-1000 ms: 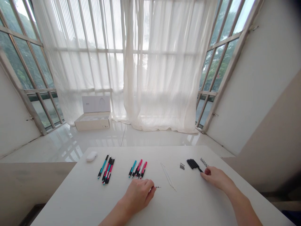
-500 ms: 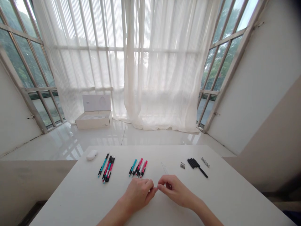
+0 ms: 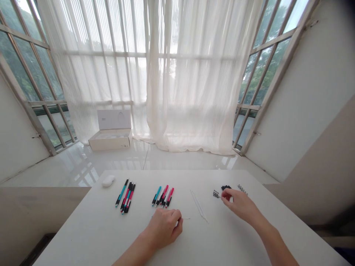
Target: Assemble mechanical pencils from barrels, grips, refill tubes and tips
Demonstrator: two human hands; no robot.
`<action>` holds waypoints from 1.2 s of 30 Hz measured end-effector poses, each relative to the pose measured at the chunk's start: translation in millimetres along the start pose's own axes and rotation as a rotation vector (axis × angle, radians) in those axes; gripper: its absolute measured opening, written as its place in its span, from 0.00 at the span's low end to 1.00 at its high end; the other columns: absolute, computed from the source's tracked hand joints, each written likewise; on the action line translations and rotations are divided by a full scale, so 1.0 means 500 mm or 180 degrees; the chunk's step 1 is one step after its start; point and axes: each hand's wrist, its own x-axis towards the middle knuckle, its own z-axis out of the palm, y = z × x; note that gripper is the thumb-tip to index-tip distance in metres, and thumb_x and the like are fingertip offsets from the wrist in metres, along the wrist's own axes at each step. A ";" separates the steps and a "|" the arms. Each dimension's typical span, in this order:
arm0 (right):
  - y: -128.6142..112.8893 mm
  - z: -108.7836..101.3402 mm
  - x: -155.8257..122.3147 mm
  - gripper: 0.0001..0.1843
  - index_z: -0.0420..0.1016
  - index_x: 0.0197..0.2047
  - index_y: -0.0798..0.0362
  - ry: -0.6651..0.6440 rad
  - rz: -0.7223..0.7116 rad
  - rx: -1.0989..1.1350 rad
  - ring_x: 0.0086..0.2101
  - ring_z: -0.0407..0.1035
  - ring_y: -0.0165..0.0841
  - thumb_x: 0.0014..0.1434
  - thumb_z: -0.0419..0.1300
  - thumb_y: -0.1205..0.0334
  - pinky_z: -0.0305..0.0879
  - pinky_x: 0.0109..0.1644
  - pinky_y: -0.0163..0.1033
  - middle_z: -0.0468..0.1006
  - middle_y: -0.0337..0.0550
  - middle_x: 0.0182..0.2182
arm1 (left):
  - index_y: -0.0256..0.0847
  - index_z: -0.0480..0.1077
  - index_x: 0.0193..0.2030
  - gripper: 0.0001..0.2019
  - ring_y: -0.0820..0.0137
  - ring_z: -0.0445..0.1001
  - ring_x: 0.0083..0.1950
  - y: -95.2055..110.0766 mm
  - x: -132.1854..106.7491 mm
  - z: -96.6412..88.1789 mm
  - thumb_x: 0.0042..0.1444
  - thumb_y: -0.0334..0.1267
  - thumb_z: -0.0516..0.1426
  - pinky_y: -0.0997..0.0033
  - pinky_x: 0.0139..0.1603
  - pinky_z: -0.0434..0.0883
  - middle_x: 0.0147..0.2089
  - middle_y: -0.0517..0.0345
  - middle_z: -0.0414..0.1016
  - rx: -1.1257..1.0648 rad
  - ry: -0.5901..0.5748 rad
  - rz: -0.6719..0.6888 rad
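My left hand [image 3: 165,227] rests on the white table [image 3: 235,244] with its fingers pinched round a thin pen refill [image 3: 185,218] whose tip pokes out to the right. My right hand [image 3: 239,204] reaches toward the far right of the table, its thumb and forefinger pinched at a small pile of tiny springs [image 3: 215,193]. It covers most of a bunch of black pen barrels [image 3: 226,187]. Clear refill tubes [image 3: 199,206] lie between my hands.
Two groups of teal, pink and black pens [image 3: 126,197] [image 3: 163,196] lie at the table's back left and middle. A white mouse-like object [image 3: 108,180] sits at the back left corner. Small metal tips [image 3: 242,189] lie at the far right. An open white box [image 3: 112,130] stands on the floor by the curtains.
My right hand went from the black barrels to meet my left hand at the centre, then back out right to the springs. My left hand stayed put.
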 end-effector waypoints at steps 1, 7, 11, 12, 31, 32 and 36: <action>0.012 0.002 0.003 0.08 0.75 0.29 0.49 0.0048 0.0085 -0.0055 0.30 0.71 0.36 0.53 0.56 0.58 0.60 0.32 0.37 0.79 0.41 0.29 | 0.41 0.62 0.29 0.08 0.72 0.67 0.21 0.000 0.000 0.000 0.60 0.32 0.48 0.73 0.23 0.57 0.23 0.60 0.69 0.0000 0.0003 0.0006; 0.004 0.044 0.006 0.07 0.75 0.29 0.49 -0.0009 0.0211 -0.0115 0.29 0.71 0.35 0.53 0.57 0.59 0.57 0.29 0.35 0.79 0.41 0.30 | 0.41 0.63 0.31 0.07 0.72 0.68 0.22 0.001 -0.002 -0.003 0.60 0.31 0.48 0.74 0.24 0.57 0.24 0.61 0.69 -0.0026 -0.0022 0.0053; -0.011 0.052 0.009 0.08 0.75 0.31 0.50 0.0170 0.0298 -0.0235 0.30 0.70 0.35 0.54 0.56 0.58 0.57 0.30 0.35 0.78 0.42 0.29 | 0.41 0.63 0.32 0.08 0.72 0.69 0.23 0.000 -0.002 -0.002 0.60 0.30 0.48 0.74 0.25 0.58 0.25 0.61 0.69 -0.0099 -0.0060 0.0043; -0.015 0.050 0.009 0.09 0.75 0.31 0.50 0.0239 0.0285 -0.0189 0.30 0.70 0.35 0.55 0.56 0.57 0.57 0.30 0.35 0.78 0.42 0.29 | 0.41 0.63 0.32 0.08 0.71 0.69 0.23 0.000 -0.002 -0.002 0.60 0.29 0.47 0.74 0.25 0.59 0.25 0.60 0.70 -0.0108 -0.0057 0.0043; -0.174 0.092 -0.047 0.11 0.77 0.31 0.54 -0.0689 -0.0643 0.2401 0.20 0.49 0.24 0.54 0.64 0.53 0.46 0.24 0.32 0.56 0.29 0.16 | 0.41 0.62 0.34 0.11 0.69 0.72 0.25 -0.001 0.002 -0.003 0.67 0.34 0.43 0.72 0.24 0.56 0.26 0.60 0.72 -0.0074 -0.0176 -0.0026; -0.177 0.097 -0.047 0.13 0.76 0.31 0.54 -0.0708 -0.0604 0.2671 0.20 0.48 0.24 0.55 0.64 0.52 0.45 0.23 0.32 0.55 0.29 0.16 | 0.41 0.61 0.34 0.11 0.69 0.71 0.25 -0.001 0.002 -0.004 0.67 0.34 0.43 0.72 0.24 0.56 0.26 0.60 0.72 -0.0100 -0.0193 -0.0035; -0.200 0.121 -0.052 0.18 0.72 0.35 0.52 -0.0854 -0.0549 0.3540 0.17 0.51 0.21 0.57 0.60 0.44 0.43 0.20 0.31 0.68 0.34 0.24 | 0.42 0.61 0.34 0.11 0.69 0.70 0.25 0.004 -0.001 -0.006 0.67 0.35 0.44 0.72 0.25 0.55 0.25 0.61 0.70 -0.0425 -0.0232 -0.0128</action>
